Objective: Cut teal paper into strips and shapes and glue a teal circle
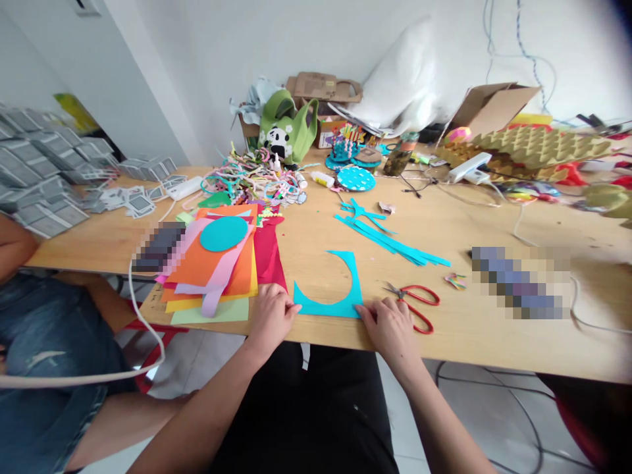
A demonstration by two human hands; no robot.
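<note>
well, flat blue paper point(340, 308), round-notched

In front of you stretched a pale wood-grained counter point(494, 227). Closest to you, a bright blue paper sheet with a large round cutout point(326, 308), open at its upper left, lay flat near the front edge. Just to its right rested red-handled metal scissors point(415, 295), their handles spread. Beyond the sheet, you had long, thin blue paper strips point(395, 243), partly overlapping. On your left was a loose stack of orange, pink, yellow and pale green paper sheets point(190, 262), with a tangled heap of multicoloured craft stems point(251, 176) behind it. Farther left, grey-and-white cards point(139, 201) lay scattered.
</note>
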